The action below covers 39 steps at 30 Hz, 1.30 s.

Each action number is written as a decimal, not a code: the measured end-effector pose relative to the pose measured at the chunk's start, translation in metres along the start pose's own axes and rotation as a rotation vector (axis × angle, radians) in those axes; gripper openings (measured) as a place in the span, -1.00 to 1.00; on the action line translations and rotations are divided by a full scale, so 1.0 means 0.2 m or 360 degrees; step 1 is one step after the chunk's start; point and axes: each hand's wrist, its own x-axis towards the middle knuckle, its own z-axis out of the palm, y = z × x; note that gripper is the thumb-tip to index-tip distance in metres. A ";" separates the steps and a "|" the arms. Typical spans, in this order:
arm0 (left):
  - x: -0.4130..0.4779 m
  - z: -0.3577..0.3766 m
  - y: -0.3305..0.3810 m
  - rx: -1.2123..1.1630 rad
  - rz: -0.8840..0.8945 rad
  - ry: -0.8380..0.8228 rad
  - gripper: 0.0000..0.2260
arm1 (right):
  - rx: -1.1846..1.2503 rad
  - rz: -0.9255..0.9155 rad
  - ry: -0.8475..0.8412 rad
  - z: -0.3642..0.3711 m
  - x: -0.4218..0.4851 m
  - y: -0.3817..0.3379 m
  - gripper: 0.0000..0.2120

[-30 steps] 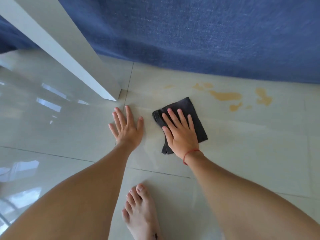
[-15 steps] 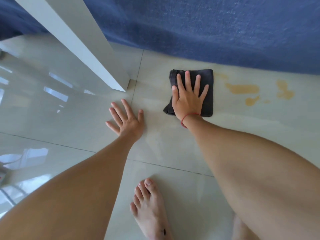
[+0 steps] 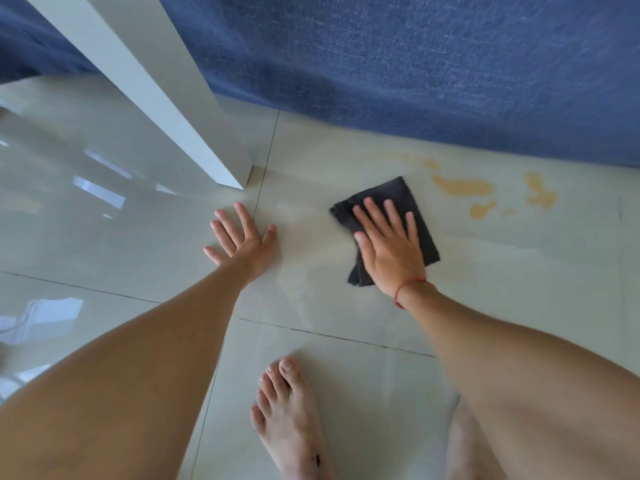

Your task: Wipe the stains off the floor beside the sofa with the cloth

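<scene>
Fingers of the left hand point(image 3: 242, 242) are spread flat on the glossy floor point(image 3: 104, 237), just below the foot of the white furniture leg point(image 3: 194, 126); nothing is held there, only weight is borne. A slip on the wet-looking tile could be caused by that lean. Further right, the dark cloth point(image 3: 391, 199) is pinned to the floor under the open, flattened right hand point(image 3: 391, 254), not gripped. The orange stains point(image 3: 464, 187) lie just beyond it, near the blue sofa point(image 3: 415, 64). They could be smeared wider if the cloth is dragged loosely, or the sofa fabric could be soiled.
</scene>
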 end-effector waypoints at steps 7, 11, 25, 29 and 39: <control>0.02 0.02 -0.02 0.0065 0.0011 -0.0002 -0.39 | 0.0168 0.0455 0.0085 0.00 0.29 -0.18 -0.52; 0.01 0.00 0.00 0.0019 -0.0001 -0.0021 -0.39 | 0.0157 0.0278 0.0094 0.05 0.33 -0.41 -0.53; -0.04 0.01 0.01 -0.0133 -0.0034 0.0114 -0.39 | 0.0109 0.0205 -0.0037 0.03 -0.10 -0.04 -0.51; -0.08 0.02 0.22 -0.0216 0.0145 0.0450 -0.49 | 0.0107 0.0468 -0.0058 -0.06 -0.12 0.21 -0.54; 0.00 0.07 0.36 0.0053 0.0279 0.0061 -0.50 | 0.0183 0.0739 0.0157 -0.09 0.31 0.16 -0.53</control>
